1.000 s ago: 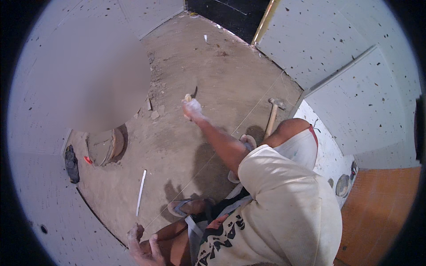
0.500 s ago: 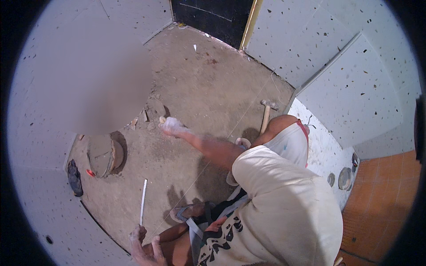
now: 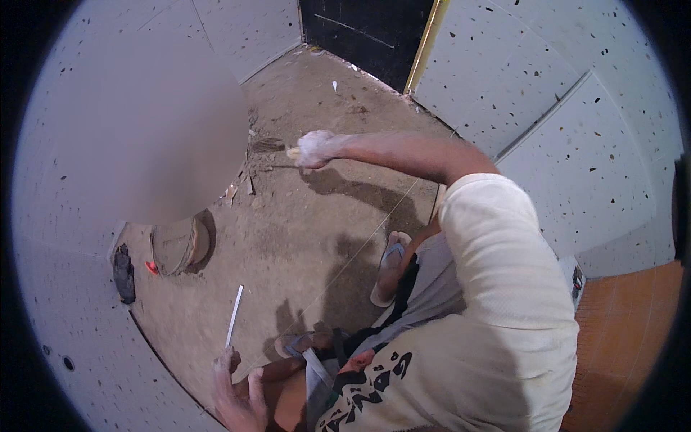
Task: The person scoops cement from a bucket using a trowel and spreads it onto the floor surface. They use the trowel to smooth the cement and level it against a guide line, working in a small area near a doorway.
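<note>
Okay, gripping pale-handled, dull-brown-headed hand tool (image 3: 269, 145) in dusty right hand (image 3: 315, 150), pointing it leftward; holding left hand (image 3: 238, 398) loosely spread, with white strip (image 3: 235, 317) just beyond.

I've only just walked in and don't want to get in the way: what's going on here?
Someone in a pale shirt has an arm stretched out over a dusty floor. The right hand grips the light handle of what looks like a brush, its dark bristles close to loose debris. The left hand is open near one end of a thin white strip; whether they touch is unclear. A round container sits off to the left.
</note>
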Demonstrator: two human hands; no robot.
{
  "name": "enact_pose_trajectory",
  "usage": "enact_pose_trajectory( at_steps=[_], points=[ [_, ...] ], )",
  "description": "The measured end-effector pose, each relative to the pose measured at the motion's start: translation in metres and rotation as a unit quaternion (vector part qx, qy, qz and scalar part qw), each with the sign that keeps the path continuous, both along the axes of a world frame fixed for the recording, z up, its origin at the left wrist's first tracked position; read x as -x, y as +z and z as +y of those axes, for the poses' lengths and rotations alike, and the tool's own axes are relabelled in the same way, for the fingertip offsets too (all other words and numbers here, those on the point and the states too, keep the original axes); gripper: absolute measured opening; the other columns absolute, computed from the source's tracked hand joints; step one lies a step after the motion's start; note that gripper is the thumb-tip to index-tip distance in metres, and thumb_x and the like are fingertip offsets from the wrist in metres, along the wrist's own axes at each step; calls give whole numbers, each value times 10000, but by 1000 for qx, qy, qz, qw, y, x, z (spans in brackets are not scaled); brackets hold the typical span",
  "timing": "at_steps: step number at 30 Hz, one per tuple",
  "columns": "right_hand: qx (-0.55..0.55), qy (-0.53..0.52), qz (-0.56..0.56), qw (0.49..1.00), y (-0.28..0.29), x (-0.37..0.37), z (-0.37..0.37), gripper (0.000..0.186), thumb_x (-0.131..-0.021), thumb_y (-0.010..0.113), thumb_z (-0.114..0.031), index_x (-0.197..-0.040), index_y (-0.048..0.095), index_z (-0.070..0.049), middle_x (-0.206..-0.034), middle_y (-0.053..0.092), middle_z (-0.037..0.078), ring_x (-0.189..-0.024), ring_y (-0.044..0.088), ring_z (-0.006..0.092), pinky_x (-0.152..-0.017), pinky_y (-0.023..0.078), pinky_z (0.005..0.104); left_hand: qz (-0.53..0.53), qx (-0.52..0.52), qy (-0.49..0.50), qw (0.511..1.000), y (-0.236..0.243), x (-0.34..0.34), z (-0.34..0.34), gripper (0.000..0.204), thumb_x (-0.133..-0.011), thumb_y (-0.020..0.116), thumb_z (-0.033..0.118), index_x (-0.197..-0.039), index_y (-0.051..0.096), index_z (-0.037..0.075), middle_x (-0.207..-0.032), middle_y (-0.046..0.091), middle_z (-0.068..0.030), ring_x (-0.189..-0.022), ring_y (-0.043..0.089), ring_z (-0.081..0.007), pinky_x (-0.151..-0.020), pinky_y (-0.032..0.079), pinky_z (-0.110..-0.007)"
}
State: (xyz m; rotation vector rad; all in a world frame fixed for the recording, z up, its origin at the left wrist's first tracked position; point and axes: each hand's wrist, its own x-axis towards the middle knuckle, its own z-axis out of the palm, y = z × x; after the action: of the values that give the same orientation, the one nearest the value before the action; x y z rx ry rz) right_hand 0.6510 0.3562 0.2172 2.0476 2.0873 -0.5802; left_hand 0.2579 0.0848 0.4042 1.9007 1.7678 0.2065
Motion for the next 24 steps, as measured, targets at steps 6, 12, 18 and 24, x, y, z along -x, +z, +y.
enact_pose_trajectory(
  at_steps=[6, 12, 18, 24],
  points=[
    [-16, -11, 41, 999, -46, -35, -51, 552, -792, 576, -518, -902, 680, 13, -911, 670, 248, -869, 656, 394, -749, 513, 482, -18, -76, -8, 997, -25, 12, -9, 470, -802, 682, 100, -1237, 533, 6, -1110, 607, -171, -1038, 598, -299, -941, 445, -387],
    [50, -122, 154, 979, -90, -45, -103, 530, -797, 551, -504, -827, 675, 10, -791, 674, 198, -776, 671, 351, -663, 511, 457, -55, -122, -32, 991, -40, 10, -5, 443, -740, 719, 100, -1132, 551, -18, -1006, 609, -193, -946, 604, -337, -818, 474, -394],
    [41, -86, 129, 987, -103, -42, -108, 528, -802, 548, -487, -787, 660, 29, -743, 664, 191, -734, 679, 330, -630, 510, 442, -56, -122, -18, 991, -37, 10, -9, 465, -742, 702, 48, -1176, 545, -5, -1041, 613, -164, -995, 611, -291, -856, 482, -365],
    [101, -153, 262, 947, -108, -34, -109, 525, -797, 558, -475, -784, 661, 40, -770, 670, 196, -763, 675, 342, -654, 514, 441, -61, -122, -8, 991, -34, 8, -9, 465, -740, 685, 6, -1183, 545, -13, -1004, 621, -140, -954, 616, -250, -856, 489, -337]
  ],
)
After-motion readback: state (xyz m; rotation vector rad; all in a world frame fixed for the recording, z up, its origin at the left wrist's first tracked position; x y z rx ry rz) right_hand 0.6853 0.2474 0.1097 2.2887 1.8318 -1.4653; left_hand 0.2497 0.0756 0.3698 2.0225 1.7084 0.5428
